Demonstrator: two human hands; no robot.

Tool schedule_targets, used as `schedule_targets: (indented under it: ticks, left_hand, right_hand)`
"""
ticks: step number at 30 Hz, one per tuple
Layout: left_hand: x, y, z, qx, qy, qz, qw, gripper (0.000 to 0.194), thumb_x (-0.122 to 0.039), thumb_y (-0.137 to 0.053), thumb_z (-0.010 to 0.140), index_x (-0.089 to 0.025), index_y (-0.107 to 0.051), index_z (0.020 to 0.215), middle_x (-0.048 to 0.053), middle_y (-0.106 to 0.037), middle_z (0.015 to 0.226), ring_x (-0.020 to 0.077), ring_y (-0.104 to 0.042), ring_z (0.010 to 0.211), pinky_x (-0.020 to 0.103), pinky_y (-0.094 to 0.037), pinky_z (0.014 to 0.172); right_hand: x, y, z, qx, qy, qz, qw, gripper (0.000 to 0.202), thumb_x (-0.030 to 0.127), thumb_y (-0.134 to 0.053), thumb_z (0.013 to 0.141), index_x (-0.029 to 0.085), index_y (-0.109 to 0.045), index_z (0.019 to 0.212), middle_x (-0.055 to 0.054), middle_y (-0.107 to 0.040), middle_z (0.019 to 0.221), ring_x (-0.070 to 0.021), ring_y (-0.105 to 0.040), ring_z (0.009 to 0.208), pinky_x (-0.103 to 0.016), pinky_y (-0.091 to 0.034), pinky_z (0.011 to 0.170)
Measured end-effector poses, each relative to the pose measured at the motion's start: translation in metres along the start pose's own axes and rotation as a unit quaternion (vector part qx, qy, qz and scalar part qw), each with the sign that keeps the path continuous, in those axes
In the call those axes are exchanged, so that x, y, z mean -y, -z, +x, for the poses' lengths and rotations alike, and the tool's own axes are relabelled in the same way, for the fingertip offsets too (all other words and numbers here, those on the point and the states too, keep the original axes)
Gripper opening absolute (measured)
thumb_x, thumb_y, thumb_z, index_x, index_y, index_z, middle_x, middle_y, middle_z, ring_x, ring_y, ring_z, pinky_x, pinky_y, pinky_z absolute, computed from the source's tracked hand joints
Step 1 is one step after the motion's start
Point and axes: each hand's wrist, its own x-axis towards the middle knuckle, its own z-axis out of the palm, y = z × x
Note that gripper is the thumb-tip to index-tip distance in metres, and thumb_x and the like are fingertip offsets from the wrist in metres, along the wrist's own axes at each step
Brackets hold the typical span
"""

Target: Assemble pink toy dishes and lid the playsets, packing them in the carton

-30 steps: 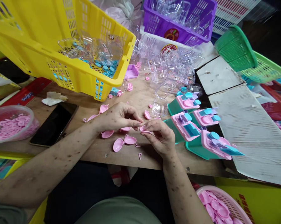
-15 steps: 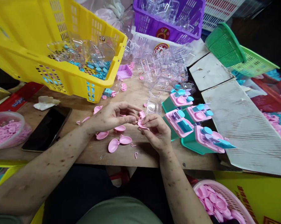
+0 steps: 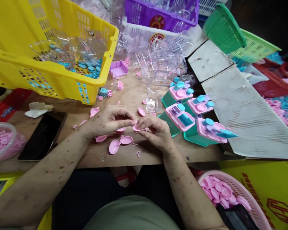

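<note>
My right hand [image 3: 155, 130] pinches a small pink plastic oval shell [image 3: 137, 129] between thumb and fingers, just above the wooden table. From the other side, the thumb and fingertips of my left hand [image 3: 110, 120] close on the edge of the same piece. The fingers partly cover it. Below my hands lies an opened pair of joined pink oval shells [image 3: 114, 147], with a small pink hook-shaped piece [image 3: 138, 154] to its right. Another pink oval shell [image 3: 141, 111] rests beyond the fingertips. More shells lie around and under my left hand.
Several teal boxes with pink lids [image 3: 179, 116] stand to the right. A yellow basket [image 3: 69, 76] occupies the back left, near a phone [image 3: 43, 135] and a tub of pink pieces [image 3: 14, 134]. Clear plastic cases [image 3: 158, 64] pile up behind. A pink basket [image 3: 244, 191] sits below the table edge.
Both hands have come closer together and slightly down, the left fingers closing on the pink piece. A pink oval shell now shows on the table beyond my fingertips. The camera view has shifted.
</note>
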Motion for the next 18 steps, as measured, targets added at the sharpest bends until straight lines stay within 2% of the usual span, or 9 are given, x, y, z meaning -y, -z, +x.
schedule_targets:
  ticks: [5,7,9,10,13,15,18]
  left_hand:
    - [0.005,0.000,-0.002,0.009,0.044,-0.016,0.999,0.050,-0.067,-0.085,0.096,-0.017,-0.084,0.092,0.006,-0.079,0.083,0.0175,-0.072,0.073,0.026,-0.058,0.067]
    - [0.007,0.001,-0.002,-0.015,0.042,0.021,0.999,0.049,-0.067,-0.084,0.096,-0.018,-0.084,0.092,0.006,-0.080,0.087,0.0187,-0.072,0.077,0.027,-0.057,0.069]
    - [0.012,0.004,-0.001,-0.050,0.003,0.092,0.994,0.043,-0.061,-0.081,0.099,-0.019,-0.084,0.095,0.007,-0.081,0.092,0.0198,-0.072,0.082,0.030,-0.058,0.075]
    - [0.015,0.005,0.000,-0.064,-0.027,0.137,0.988,0.039,-0.058,-0.079,0.101,-0.019,-0.085,0.096,0.007,-0.081,0.094,0.0208,-0.072,0.085,0.032,-0.058,0.080]
    - [0.031,0.005,0.005,-0.063,-0.108,0.258,0.958,0.032,-0.050,-0.073,0.105,-0.022,-0.085,0.097,0.008,-0.081,0.094,0.0252,-0.072,0.092,0.039,-0.057,0.092]
    - [0.040,0.002,0.008,-0.025,-0.122,0.307,0.943,0.031,-0.049,-0.071,0.107,-0.023,-0.084,0.097,0.008,-0.082,0.093,0.0272,-0.072,0.094,0.042,-0.055,0.094]
    - [0.041,0.001,0.008,0.013,-0.096,0.325,0.941,0.029,-0.049,-0.073,0.105,-0.022,-0.084,0.103,0.008,-0.083,0.098,0.0278,-0.073,0.098,0.042,-0.055,0.095]
  right_hand:
    - [-0.002,-0.004,-0.002,-0.004,0.013,0.001,1.000,0.008,0.035,-0.087,0.104,0.028,-0.083,0.104,-0.003,-0.083,0.100,-0.0210,-0.082,0.096,-0.039,-0.071,0.092]
    - [0.008,0.001,-0.009,-0.003,-0.018,-0.033,0.999,0.018,0.041,-0.087,0.104,0.028,-0.083,0.117,-0.006,-0.080,0.118,-0.0201,-0.081,0.100,-0.037,-0.072,0.092]
    - [0.028,0.012,-0.024,-0.004,-0.063,-0.091,0.994,0.036,0.044,-0.085,0.105,0.031,-0.078,0.138,-0.008,-0.071,0.140,-0.0168,-0.080,0.097,-0.032,-0.073,0.082]
    - [0.040,0.019,-0.033,-0.011,-0.085,-0.127,0.988,0.042,0.043,-0.083,0.106,0.033,-0.074,0.146,-0.009,-0.068,0.145,-0.0148,-0.079,0.093,-0.028,-0.072,0.075]
    - [0.073,0.036,-0.062,-0.047,-0.141,-0.243,0.959,0.037,0.032,-0.073,0.111,0.032,-0.071,0.148,-0.008,-0.071,0.133,-0.0117,-0.072,0.077,-0.025,-0.065,0.061]
    - [0.082,0.040,-0.075,-0.046,-0.183,-0.302,0.934,0.037,0.027,-0.069,0.111,0.030,-0.070,0.148,-0.009,-0.072,0.134,-0.0151,-0.074,0.081,-0.030,-0.069,0.069]
    - [0.072,0.035,-0.083,0.012,-0.230,-0.373,0.899,0.049,0.027,-0.071,0.107,0.027,-0.066,0.156,-0.015,-0.067,0.155,-0.0296,-0.080,0.117,-0.047,-0.072,0.098]
